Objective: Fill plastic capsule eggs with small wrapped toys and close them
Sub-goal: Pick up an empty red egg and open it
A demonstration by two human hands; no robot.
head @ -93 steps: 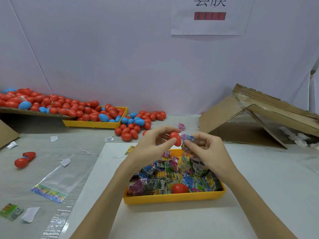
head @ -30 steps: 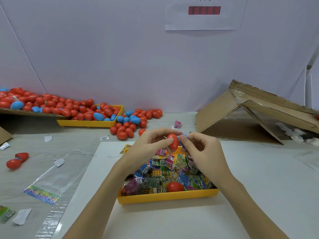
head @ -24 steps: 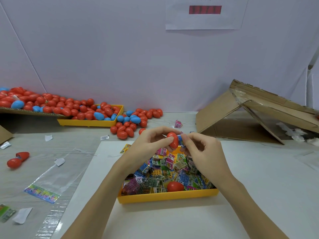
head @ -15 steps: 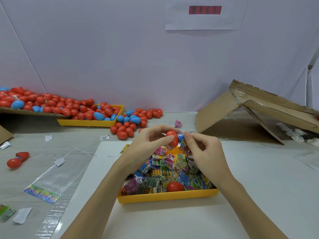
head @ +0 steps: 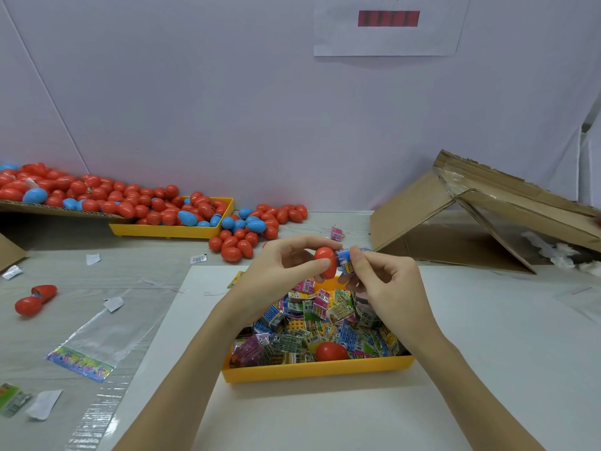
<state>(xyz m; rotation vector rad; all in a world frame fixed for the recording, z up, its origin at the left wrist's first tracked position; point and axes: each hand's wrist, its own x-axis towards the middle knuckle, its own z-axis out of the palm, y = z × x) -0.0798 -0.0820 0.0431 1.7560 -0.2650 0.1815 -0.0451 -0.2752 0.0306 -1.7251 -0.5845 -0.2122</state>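
My left hand [head: 279, 271] pinches a red capsule egg half [head: 326, 262] between thumb and fingers above the yellow tray [head: 318, 369]. My right hand [head: 387, 281] pinches a small wrapped toy [head: 345, 262], blue with a printed label, and holds it against the open side of the egg half. The tray below is full of several colourful wrapped toys [head: 312, 327], and another red egg half [head: 331, 351] lies among them near the front wall.
A second yellow tray [head: 169, 230] and a cardboard sheet at the back left hold heaps of red and blue eggs [head: 136, 203]. An open red egg [head: 34, 299] and clear plastic bags [head: 97, 336] lie at left. A collapsed cardboard box [head: 481, 219] stands at right.
Both hands have stayed above the tray. My right hand has pushed the wrapped toy closer against the mouth of the red egg half held by my left hand.
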